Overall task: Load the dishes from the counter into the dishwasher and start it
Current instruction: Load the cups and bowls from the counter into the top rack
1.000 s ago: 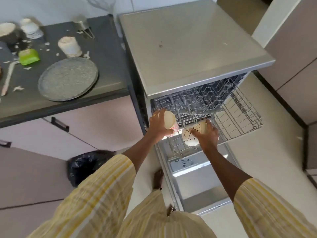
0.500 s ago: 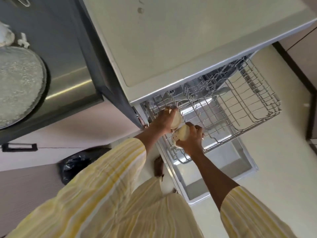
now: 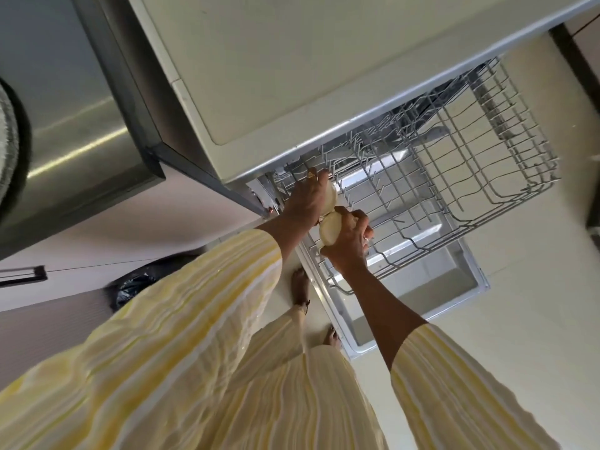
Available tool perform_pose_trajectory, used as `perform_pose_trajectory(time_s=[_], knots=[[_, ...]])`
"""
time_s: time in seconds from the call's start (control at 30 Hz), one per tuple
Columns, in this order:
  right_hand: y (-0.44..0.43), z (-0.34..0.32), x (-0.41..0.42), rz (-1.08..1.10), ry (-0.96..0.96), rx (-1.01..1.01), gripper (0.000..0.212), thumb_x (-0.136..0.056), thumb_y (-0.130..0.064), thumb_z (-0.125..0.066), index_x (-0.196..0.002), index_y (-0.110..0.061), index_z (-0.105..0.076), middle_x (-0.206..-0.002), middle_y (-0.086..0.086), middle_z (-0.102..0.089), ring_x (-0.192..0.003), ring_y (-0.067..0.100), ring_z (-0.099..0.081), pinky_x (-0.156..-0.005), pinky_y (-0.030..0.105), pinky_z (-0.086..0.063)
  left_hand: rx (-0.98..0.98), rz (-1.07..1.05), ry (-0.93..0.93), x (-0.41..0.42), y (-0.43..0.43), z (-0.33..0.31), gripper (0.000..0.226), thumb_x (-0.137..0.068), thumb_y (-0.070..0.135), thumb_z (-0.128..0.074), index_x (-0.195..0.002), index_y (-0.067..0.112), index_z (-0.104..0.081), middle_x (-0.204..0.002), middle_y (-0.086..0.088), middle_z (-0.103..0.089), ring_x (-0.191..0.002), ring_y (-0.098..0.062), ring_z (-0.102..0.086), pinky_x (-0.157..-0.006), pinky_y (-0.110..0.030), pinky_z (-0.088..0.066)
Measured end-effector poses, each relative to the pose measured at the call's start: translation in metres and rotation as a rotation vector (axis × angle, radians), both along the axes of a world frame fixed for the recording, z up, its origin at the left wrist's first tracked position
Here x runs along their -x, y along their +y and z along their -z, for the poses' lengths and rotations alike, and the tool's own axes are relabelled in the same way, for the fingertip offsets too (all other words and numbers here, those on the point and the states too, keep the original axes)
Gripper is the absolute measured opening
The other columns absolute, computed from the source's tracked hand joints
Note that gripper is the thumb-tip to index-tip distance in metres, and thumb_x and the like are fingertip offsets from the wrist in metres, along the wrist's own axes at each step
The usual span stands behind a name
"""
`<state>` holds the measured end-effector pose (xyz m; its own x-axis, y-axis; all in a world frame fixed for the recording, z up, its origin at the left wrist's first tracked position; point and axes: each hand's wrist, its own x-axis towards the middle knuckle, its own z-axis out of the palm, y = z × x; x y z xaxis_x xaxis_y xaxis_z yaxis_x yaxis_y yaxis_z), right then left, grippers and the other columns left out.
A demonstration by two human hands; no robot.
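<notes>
"So, which step is this?"

"Loading. Left hand (image 3: 306,203) grips a cream cup (image 3: 331,195), right hand (image 3: 350,239) grips a second cup (image 3: 328,232), both over the upper rack's (image 3: 461,190) left end. Next, I'd guess: seat them between tines, then let go."

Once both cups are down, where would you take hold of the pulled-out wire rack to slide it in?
I'd take the wire rack by the middle of its front rail, coming from the open door side, fingers hooked over. That rail is bare and lies across the slide direction; the left hand and right hand hold cups at one end.
</notes>
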<state>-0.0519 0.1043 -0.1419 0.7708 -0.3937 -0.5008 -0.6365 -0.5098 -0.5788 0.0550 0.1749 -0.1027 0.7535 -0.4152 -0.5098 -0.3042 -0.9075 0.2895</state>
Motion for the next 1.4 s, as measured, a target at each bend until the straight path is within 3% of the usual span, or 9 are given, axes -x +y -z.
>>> perform_pose_trajectory(time_s=[0.2, 0.47, 0.67, 0.9, 1.03, 1.17, 1.4], knots=[[0.005, 0.004, 0.006, 0.013, -0.018, -0.018, 0.087, -0.061, 0.002, -0.076, -0.136, -0.024, -0.037, -0.14, 0.009, -0.02, -0.127, 0.037, -0.019, -0.092, 0.056, -0.043, -0.01, 0.035, -0.015, 0.001, 0.0, 0.0, 0.064, -0.09, 0.001, -0.052, -0.145, 0.007, -0.019, -0.135, -0.021, -0.046, -0.122, -0.033, -0.048, -0.099, -0.037, -0.043], [0.003, 0.003, 0.005, -0.048, 0.068, -0.065, 0.098, -0.065, 0.008, -0.069, -0.144, -0.028, -0.023, -0.143, 0.013, -0.012, -0.131, 0.046, -0.014, -0.093, 0.054, -0.043, -0.008, 0.075, 0.038, -0.009, 0.002, -0.004, 0.058, -0.089, 0.001, -0.054, -0.139, 0.006, -0.026, -0.13, -0.021, -0.048, -0.118, -0.038, -0.052, -0.095, -0.042, -0.046], [-0.003, -0.003, 0.006, -0.073, 0.007, -0.059, 0.096, -0.066, -0.005, -0.077, -0.146, -0.022, -0.026, -0.141, 0.012, -0.019, -0.13, 0.037, -0.017, -0.098, 0.05, -0.038, -0.104, 0.12, -0.094, 0.003, 0.008, -0.001, 0.069, -0.087, 0.007, -0.06, -0.143, 0.009, -0.02, -0.13, -0.022, -0.051, -0.114, -0.038, -0.055, -0.095, -0.044, -0.045], [-0.015, -0.021, 0.014, -0.182, 0.008, -0.037, 0.089, -0.077, -0.011, -0.07, -0.148, -0.013, -0.016, -0.15, 0.01, -0.016, -0.134, 0.036, -0.015, -0.105, 0.048, -0.032, -0.028, 0.023, -0.294, 0.036, 0.021, -0.002, 0.073, -0.082, 0.002, -0.062, -0.144, 0.005, -0.023, -0.146, -0.016, -0.034, -0.134, -0.03, -0.033, -0.113, -0.038, -0.026], [-0.011, -0.041, 0.027, -0.308, -0.028, 0.118, 0.075, -0.086, -0.019, -0.06, -0.146, -0.006, -0.017, -0.15, 0.013, -0.019, -0.135, 0.035, -0.018, -0.107, 0.044, -0.028, 0.054, -0.097, -0.34, 0.068, 0.035, -0.017, 0.071, -0.085, 0.0, -0.057, -0.146, 0.004, -0.021, -0.15, -0.016, -0.028, -0.138, -0.031, -0.027, -0.115, -0.037, -0.023], [0.008, -0.062, 0.039, -0.516, -0.075, 0.225, 0.069, -0.093, -0.027, -0.051, -0.148, -0.008, -0.014, -0.156, 0.008, -0.012, -0.142, 0.032, -0.009, -0.113, 0.046, -0.021, 0.125, -0.257, -0.364, 0.103, 0.057, -0.037, 0.063, -0.086, -0.001, -0.053, -0.143, 0.005, -0.027, -0.144, -0.015, -0.037, -0.131, -0.03, -0.036, -0.11, -0.036, -0.033], [0.076, -0.095, 0.055, -0.93, -0.262, 0.392, 0.06, -0.097, -0.027, -0.04, -0.148, -0.008, -0.015, -0.156, 0.012, -0.013, -0.143, 0.03, -0.009, -0.117, 0.04, -0.01, 0.125, -0.515, -0.5, 0.17, 0.123, -0.066, 0.048, -0.088, 0.001, -0.04, -0.136, -0.003, -0.038, -0.134, -0.02, -0.047, -0.123, -0.033, -0.043, -0.107, -0.038, -0.031]])
